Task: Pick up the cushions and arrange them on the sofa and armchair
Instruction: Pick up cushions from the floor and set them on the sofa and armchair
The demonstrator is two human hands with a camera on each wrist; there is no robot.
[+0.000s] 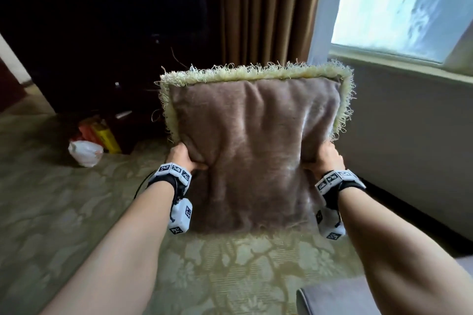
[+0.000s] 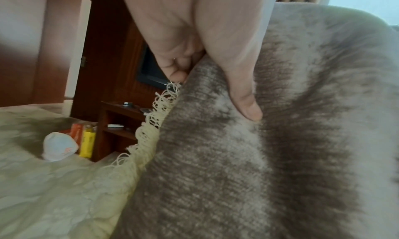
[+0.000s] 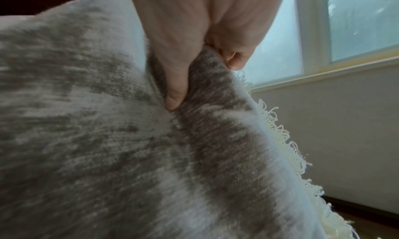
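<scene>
A brown velvet cushion (image 1: 252,151) with a pale yellow fringe hangs upright in the air in front of me, above the carpet. My left hand (image 1: 185,157) grips its left edge, thumb on the front face and fingers behind. My right hand (image 1: 325,158) grips the right edge the same way. In the left wrist view the cushion (image 2: 248,157) fills the right side, with the thumb (image 2: 244,96) pressed into the velvet. The right wrist view shows the cushion (image 3: 108,140) bunched into a fold under the thumb (image 3: 175,87). A grey upholstered corner (image 1: 337,296) sits at the bottom right.
Patterned green carpet (image 1: 64,212) covers the floor. A white bag (image 1: 85,152) and red and yellow boxes (image 1: 102,133) lie beside dark wooden furniture (image 1: 102,46) at the left. Brown curtains (image 1: 266,7) hang behind; a window (image 1: 404,5) and a white wall (image 1: 409,135) are at the right.
</scene>
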